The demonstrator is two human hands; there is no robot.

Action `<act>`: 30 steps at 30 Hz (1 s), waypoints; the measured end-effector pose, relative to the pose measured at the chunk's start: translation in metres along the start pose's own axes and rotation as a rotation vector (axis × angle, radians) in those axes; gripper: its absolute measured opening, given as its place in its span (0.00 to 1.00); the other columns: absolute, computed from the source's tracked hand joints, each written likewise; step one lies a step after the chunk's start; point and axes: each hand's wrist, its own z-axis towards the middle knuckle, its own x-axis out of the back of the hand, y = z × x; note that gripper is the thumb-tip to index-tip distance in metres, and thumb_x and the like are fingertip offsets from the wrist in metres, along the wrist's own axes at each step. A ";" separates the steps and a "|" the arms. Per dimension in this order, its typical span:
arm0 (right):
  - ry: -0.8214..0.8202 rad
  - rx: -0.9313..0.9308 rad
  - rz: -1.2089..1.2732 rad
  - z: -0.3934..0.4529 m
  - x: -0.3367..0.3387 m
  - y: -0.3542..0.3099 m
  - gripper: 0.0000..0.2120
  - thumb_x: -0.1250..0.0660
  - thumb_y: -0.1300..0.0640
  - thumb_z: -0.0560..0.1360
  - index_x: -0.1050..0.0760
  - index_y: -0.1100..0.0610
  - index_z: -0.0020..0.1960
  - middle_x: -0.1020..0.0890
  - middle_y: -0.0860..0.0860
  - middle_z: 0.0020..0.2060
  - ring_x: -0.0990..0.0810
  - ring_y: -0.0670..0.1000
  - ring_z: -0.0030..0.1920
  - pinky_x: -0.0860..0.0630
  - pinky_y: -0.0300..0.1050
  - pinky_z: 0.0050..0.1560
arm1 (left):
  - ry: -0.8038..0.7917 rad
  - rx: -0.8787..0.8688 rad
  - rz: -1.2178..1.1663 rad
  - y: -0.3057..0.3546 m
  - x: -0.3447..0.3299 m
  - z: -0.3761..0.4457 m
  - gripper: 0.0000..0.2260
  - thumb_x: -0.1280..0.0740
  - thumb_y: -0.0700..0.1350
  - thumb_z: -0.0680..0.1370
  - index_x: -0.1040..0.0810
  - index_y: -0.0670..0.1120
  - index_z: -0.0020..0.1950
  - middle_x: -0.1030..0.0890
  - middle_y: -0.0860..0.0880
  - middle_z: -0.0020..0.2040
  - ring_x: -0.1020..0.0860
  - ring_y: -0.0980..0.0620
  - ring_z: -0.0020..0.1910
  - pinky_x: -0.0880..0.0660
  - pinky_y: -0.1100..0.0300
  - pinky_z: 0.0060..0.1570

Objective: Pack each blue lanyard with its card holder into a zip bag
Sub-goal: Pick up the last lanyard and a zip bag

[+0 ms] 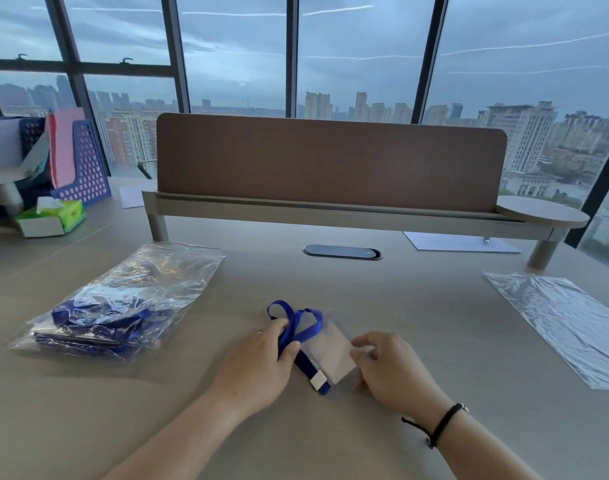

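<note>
Lying near the desk's point(330, 445) front edge, your blue lanyard point(297, 332) is folded into loops beside its clear card holder point(330, 355). Your left hand point(261, 362) pinches the strap, fingers point(278, 327) curled around it. Your right hand point(389, 368) grips the holder's edge. Left lies a filled zip bag point(123, 299); right, an empty one point(566, 323).

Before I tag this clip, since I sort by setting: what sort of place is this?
Probably a high-rise office: a desk with a brown divider screen, blue file racks, and floor-to-ceiling windows over a city skyline.
</note>
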 end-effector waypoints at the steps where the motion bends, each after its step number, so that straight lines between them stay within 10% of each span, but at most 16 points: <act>1: -0.016 0.016 0.038 -0.005 -0.005 -0.005 0.09 0.37 0.53 0.79 0.22 0.51 0.57 0.15 0.50 0.41 0.19 0.46 0.35 0.25 0.38 0.37 | -0.031 -0.001 -0.033 0.003 -0.001 0.000 0.19 0.42 0.54 0.82 0.33 0.53 0.73 0.23 0.53 0.66 0.26 0.51 0.64 0.29 0.57 0.59; 5: -0.119 0.009 0.285 -0.023 -0.018 -0.025 0.09 0.39 0.58 0.81 0.24 0.54 0.59 0.15 0.55 0.32 0.20 0.49 0.25 0.24 0.41 0.27 | -0.077 0.012 -0.143 0.014 -0.003 -0.003 0.23 0.43 0.49 0.84 0.41 0.51 0.79 0.34 0.53 0.77 0.36 0.53 0.74 0.38 0.62 0.67; 9: -0.222 -0.068 0.606 -0.031 -0.022 -0.037 0.07 0.40 0.65 0.81 0.25 0.56 0.54 0.14 0.62 0.36 0.15 0.59 0.34 0.17 0.52 0.38 | -0.095 0.022 -0.234 0.023 -0.001 -0.007 0.24 0.43 0.48 0.84 0.43 0.51 0.80 0.39 0.54 0.79 0.40 0.56 0.77 0.43 0.67 0.67; 17: -0.295 -0.182 0.988 -0.030 -0.016 -0.035 0.11 0.37 0.67 0.80 0.28 0.62 0.62 0.15 0.66 0.45 0.15 0.62 0.43 0.17 0.50 0.41 | -0.065 -0.016 -0.547 0.020 -0.007 -0.004 0.19 0.44 0.51 0.84 0.29 0.51 0.74 0.35 0.58 0.77 0.41 0.66 0.75 0.45 0.68 0.73; 21: -0.313 -0.165 1.063 -0.031 -0.015 -0.035 0.11 0.37 0.68 0.79 0.28 0.62 0.61 0.15 0.65 0.46 0.14 0.62 0.43 0.17 0.50 0.40 | 0.072 -0.025 -0.583 0.016 -0.006 0.000 0.12 0.38 0.44 0.83 0.17 0.51 0.61 0.32 0.59 0.71 0.38 0.68 0.72 0.38 0.78 0.61; 26: -0.325 -0.134 1.028 -0.031 -0.017 -0.035 0.11 0.36 0.68 0.79 0.28 0.62 0.61 0.15 0.65 0.46 0.14 0.63 0.45 0.17 0.52 0.44 | 0.181 0.158 -0.908 0.017 -0.006 0.002 0.10 0.29 0.38 0.77 0.13 0.53 0.44 0.15 0.51 0.56 0.18 0.53 0.57 0.22 0.53 0.59; 30: -0.324 -0.108 1.050 -0.029 -0.018 -0.033 0.11 0.36 0.69 0.79 0.28 0.63 0.61 0.16 0.68 0.48 0.14 0.63 0.44 0.17 0.52 0.43 | 0.174 0.220 -1.019 0.023 -0.004 0.000 0.08 0.31 0.35 0.77 0.14 0.47 0.46 0.13 0.47 0.42 0.16 0.48 0.41 0.20 0.57 0.39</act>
